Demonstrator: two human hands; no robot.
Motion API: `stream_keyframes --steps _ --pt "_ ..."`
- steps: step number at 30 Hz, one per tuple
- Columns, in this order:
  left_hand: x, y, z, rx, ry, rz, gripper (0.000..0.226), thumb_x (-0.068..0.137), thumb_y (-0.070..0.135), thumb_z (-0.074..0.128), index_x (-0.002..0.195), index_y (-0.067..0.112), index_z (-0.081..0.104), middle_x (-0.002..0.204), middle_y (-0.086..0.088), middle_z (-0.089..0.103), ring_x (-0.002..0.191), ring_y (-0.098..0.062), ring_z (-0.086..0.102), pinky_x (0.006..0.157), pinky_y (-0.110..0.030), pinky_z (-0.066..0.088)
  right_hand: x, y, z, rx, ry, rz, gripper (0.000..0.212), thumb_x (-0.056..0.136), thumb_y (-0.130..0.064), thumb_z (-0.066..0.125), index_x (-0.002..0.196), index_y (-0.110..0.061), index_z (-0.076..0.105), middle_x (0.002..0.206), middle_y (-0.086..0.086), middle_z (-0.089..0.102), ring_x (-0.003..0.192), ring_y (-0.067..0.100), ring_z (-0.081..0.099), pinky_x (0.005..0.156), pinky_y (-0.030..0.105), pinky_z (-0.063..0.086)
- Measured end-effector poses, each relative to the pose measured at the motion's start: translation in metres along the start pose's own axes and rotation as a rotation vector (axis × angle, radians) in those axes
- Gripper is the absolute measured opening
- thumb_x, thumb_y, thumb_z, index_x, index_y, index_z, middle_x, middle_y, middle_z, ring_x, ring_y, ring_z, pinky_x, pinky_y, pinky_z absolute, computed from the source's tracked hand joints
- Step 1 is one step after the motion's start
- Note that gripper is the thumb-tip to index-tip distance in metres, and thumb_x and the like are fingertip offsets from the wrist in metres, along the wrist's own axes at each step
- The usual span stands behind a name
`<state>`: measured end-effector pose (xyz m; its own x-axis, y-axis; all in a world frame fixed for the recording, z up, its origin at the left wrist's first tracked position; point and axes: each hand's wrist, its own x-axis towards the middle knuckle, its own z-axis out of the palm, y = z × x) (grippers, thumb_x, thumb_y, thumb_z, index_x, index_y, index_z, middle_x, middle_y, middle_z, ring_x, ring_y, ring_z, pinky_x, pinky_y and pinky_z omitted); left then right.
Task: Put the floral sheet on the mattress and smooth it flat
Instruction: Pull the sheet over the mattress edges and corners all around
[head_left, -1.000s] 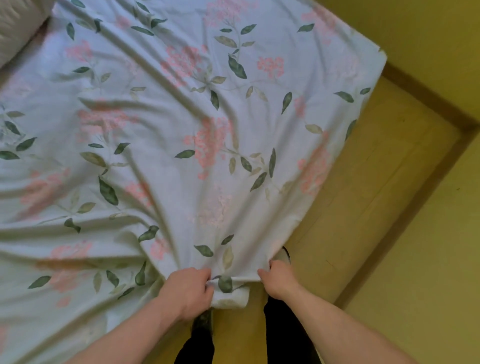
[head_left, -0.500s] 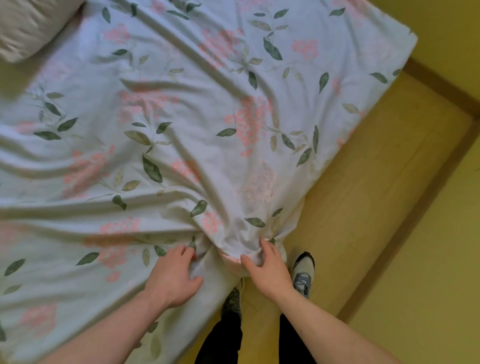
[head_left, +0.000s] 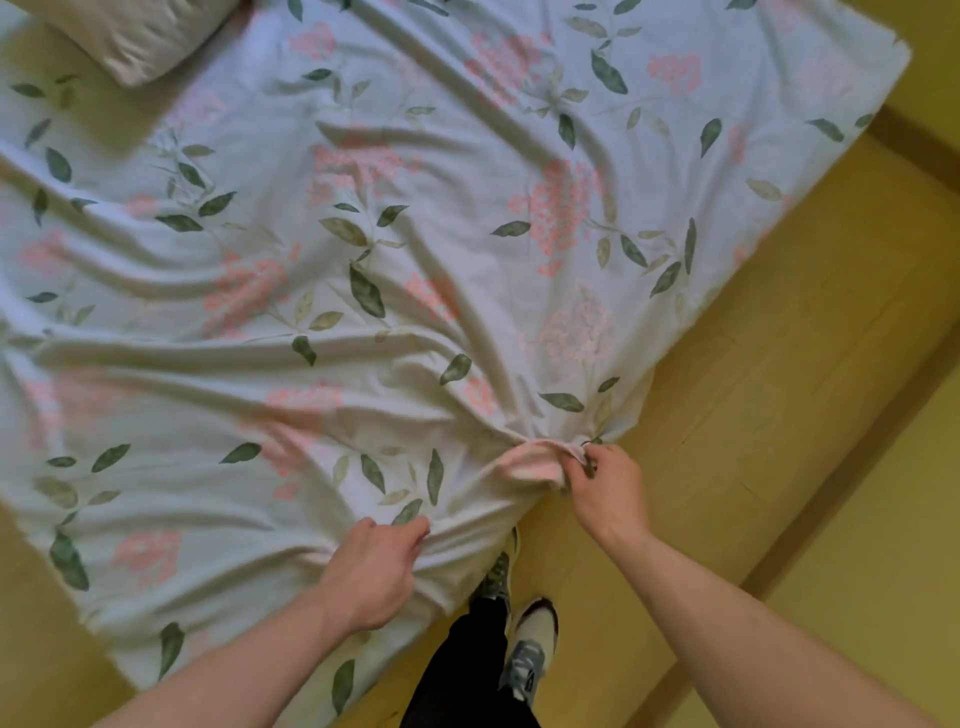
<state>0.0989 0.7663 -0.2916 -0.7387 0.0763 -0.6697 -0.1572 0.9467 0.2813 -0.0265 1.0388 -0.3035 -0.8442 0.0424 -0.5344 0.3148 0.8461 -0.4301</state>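
Head view, the only one. We see the floral sheet (head_left: 415, 234) spread over the mattress, which it hides entirely; deep creases fan out from the near corner. Our right hand (head_left: 605, 493) pinches a gathered bunch of sheet at that corner, where a pink underside (head_left: 530, 465) is turned out. Our left hand (head_left: 371, 571) sits apart from the right, fingers curled into a fold of the sheet near the bed's edge. We cannot tell how far the sheet is tucked below. A pillow (head_left: 140, 36) lies at the far left corner, on the sheet. No containers in view. Two shoes (head_left: 527, 654) stand on the wooden floor (head_left: 779, 415) beside the bed.
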Motion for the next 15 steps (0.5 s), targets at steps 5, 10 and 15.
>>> stream_keyframes --steps 5,10,15 --pt "-0.055 -0.045 0.008 0.177 -0.137 0.01 0.025 0.103 0.036 0.026 0.081 0.025 0.034 0.064 -0.003 0.048 0.061 -0.022 0.038 0.074 -0.047 0.047 -0.01 -0.016 -0.007 0.16 -0.014 0.048 0.03 0.102 -0.033 0.058 0.126 -0.017 0.069 0.128 0.001 0.065 0.108 0.019 0.061 0.096 0.036 0.052" --pt "-0.088 -0.04 0.006 0.218 -0.132 -0.057 0.036 0.104 0.041 0.027 0.075 0.023 0.039 0.071 0.002 0.048 0.07 -0.025 0.05 0.076 -0.04 0.047 -0.048 -0.011 -0.004 0.131 -0.119 0.053 0.04 0.099 -0.03 0.06 0.138 -0.022 0.056 0.142 0.002 0.052 0.118 0.021 0.059 0.099 0.041 0.053" --pt "-0.088 -0.018 0.008 0.082 -0.12 -0.048 0.033 0.098 0.05 0.044 0.078 0.024 0.048 0.075 0.008 0.058 0.074 -0.017 0.058 0.064 -0.033 0.04 -0.108 0.004 0.035 0.213 -0.223 0.144 0.042 0.097 -0.036 0.065 0.135 -0.024 0.055 0.133 -0.003 0.057 0.102 0.012 0.062 0.086 0.032 0.055"
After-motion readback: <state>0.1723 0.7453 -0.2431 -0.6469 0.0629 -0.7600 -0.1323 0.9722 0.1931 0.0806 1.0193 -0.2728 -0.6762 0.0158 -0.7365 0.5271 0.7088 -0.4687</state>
